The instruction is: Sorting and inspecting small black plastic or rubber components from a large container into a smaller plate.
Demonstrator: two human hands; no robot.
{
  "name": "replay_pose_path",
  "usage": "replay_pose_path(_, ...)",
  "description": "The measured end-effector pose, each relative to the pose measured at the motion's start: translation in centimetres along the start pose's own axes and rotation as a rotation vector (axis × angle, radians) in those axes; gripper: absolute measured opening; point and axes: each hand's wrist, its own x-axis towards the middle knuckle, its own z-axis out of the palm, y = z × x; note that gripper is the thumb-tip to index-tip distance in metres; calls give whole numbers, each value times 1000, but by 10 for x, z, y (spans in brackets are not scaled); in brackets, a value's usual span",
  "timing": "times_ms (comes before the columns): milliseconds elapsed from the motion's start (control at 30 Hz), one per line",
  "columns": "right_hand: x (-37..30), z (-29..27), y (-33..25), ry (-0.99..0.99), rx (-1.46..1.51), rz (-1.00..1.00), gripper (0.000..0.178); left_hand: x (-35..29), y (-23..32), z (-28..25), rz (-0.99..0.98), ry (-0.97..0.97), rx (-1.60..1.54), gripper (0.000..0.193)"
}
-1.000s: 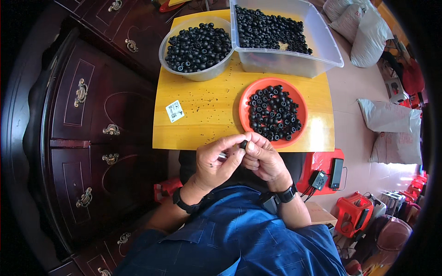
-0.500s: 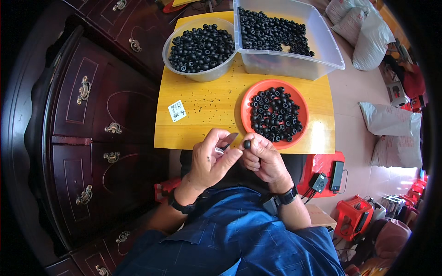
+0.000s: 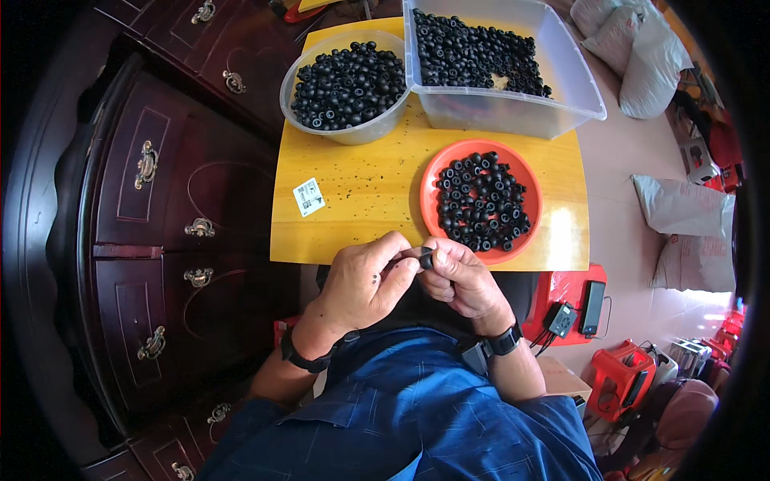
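Observation:
My right hand [image 3: 464, 279] pinches a small round black plastic part [image 3: 427, 259] between thumb and fingers, just over the table's front edge. My left hand [image 3: 367, 276] is closed on a small knife, its blade [image 3: 412, 252] lying against that part; the rest of the knife is hidden by the fingers. Right behind the hands, an orange plate [image 3: 536, 215] holds many similar black parts, several showing hollow open ends. Dark crumbs are scattered over the yellow table [image 3: 369, 228].
A round clear tub [image 3: 353, 135] and a rectangular clear bin [image 3: 497, 112], both with black parts, stand at the table's back. A white label [image 3: 308, 197] lies left. Dark wooden cabinets [image 3: 208, 184] flank the left; a red stool [image 3: 571, 293] with devices and grey sacks [image 3: 682, 207] are right.
My left hand has brought the blade from above and left of the black part down against it. The hands are closer together; the right hand keeps its pinch.

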Motion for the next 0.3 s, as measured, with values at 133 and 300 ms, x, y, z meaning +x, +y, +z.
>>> replay_pose_path(133, -1, -4, -1, 16, 30, 12, 23, 1, -4, 1, 17, -47, 73, 26)
replay_pose_path(300, -1, -10, 2, -31, -44, 8, 25, 3, 0, 1, 39, -47, 136, 33)
